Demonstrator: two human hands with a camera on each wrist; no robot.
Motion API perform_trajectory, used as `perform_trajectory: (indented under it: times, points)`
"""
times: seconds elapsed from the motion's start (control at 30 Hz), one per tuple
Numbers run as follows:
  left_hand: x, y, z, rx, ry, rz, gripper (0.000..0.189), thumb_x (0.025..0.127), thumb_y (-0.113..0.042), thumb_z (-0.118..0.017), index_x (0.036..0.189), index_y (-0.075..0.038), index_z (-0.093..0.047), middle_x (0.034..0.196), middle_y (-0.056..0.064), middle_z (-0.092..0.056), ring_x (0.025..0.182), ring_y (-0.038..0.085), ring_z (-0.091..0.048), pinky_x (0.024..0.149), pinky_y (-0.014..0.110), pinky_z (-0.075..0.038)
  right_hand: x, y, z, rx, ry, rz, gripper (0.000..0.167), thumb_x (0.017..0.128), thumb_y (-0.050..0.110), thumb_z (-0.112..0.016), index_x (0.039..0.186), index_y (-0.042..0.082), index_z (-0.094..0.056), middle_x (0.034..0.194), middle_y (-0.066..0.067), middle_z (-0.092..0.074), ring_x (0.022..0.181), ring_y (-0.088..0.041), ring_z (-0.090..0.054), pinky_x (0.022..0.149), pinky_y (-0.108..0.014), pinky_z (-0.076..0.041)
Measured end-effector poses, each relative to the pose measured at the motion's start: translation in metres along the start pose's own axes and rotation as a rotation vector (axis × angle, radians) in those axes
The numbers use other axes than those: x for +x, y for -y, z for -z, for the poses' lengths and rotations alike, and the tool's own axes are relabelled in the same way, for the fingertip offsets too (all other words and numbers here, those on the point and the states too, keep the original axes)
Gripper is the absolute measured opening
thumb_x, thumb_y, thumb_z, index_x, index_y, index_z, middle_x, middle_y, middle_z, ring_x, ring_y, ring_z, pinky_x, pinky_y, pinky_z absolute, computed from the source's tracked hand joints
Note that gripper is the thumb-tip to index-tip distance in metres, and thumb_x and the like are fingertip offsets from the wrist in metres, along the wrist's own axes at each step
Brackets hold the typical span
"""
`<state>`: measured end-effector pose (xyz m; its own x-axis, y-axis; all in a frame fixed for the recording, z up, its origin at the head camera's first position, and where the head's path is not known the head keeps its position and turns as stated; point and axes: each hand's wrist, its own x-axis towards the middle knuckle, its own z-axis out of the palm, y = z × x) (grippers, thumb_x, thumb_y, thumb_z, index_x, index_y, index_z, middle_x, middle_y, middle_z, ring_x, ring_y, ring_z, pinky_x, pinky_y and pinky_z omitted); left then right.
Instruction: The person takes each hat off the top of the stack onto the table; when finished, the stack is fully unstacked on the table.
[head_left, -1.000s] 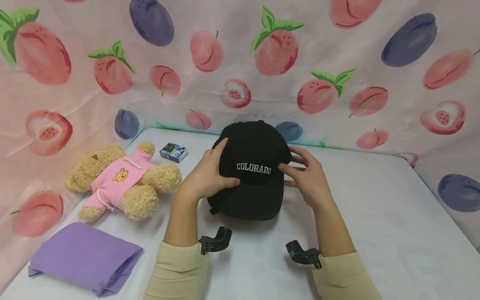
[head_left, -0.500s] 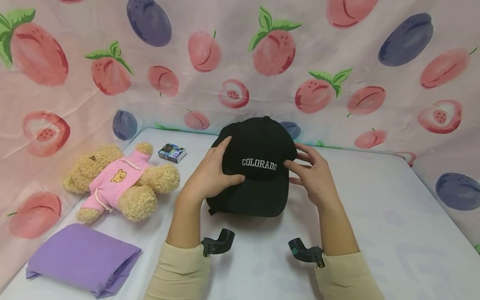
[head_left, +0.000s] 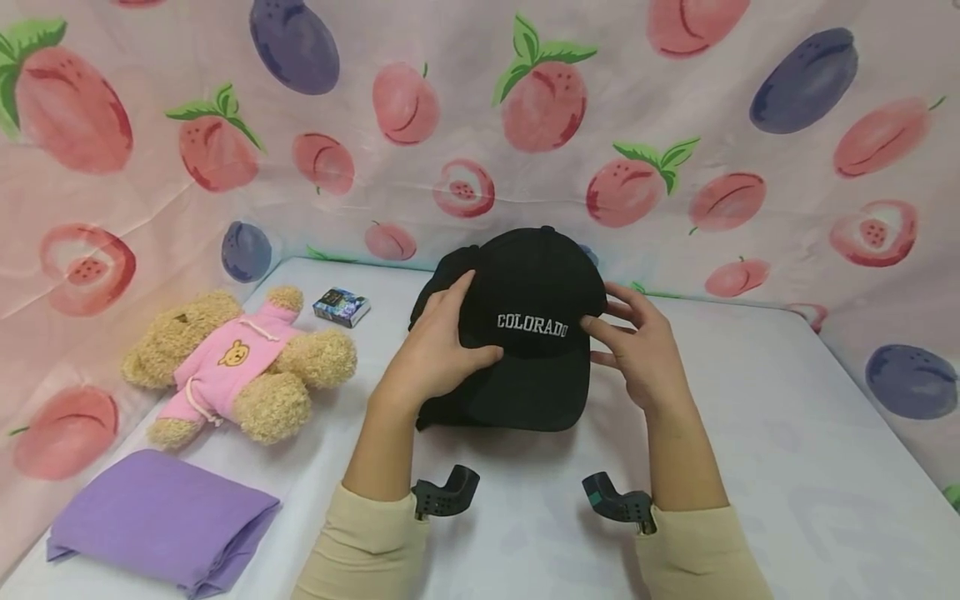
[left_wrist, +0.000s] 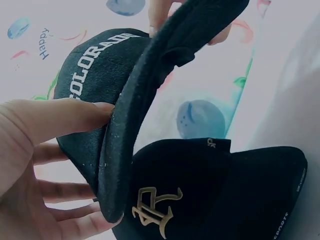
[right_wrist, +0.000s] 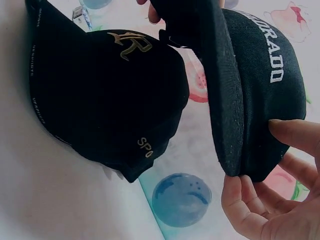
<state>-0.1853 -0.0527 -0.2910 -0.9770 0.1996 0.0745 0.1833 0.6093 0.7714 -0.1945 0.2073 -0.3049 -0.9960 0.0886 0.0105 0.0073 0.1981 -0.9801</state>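
Note:
A black baseball cap (head_left: pixel 532 325) with white "COLORADO" lettering is held up between both hands, its brim towards the camera. My left hand (head_left: pixel 431 362) grips its left side, thumb on the front just above the brim and fingers beneath. At the other side my right hand (head_left: pixel 647 354) pinches the edge, thumb near the last letters. Below it in the wrist views stands a second black cap (left_wrist: pixel 205 185) with a gold emblem, its brim on the white surface. From the head view the held cap mostly hides that second cap (right_wrist: pixel 105 100).
A teddy bear (head_left: pixel 240 358) in a pink hoodie lies at the left of the white table (head_left: pixel 787 433). Behind it is a small patterned box (head_left: pixel 341 307). Folded purple cloth (head_left: pixel 161 521) lies at the front left. A fruit-print curtain (head_left: pixel 420 33) encloses the back and sides.
Both hands have carried the COLORADO cap a little to the right and slightly up. Their grip looks the same. The bear, box and cloth shift only slightly with the head view.

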Motion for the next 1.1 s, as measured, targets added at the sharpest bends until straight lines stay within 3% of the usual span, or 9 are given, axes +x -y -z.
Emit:
perform_trajectory:
  times: [1.1]
  points:
    - [0.003, -0.023, -0.033, -0.037, -0.028, -0.031, 0.100, 0.089, -0.029, -0.080, 0.166, -0.029, -0.018, 0.166, 0.009, -0.030, 0.152, 0.030, -0.034, 0.120, 0.056, -0.035, -0.006, 0.004, 0.035, -0.066, -0.056, -0.008, 0.068, 0.098, 0.029, -0.072, 0.159, 0.026, -0.042, 0.159, -0.013, -0.042, 0.118, -0.019, -0.059, 0.079, -0.023, -0.060]
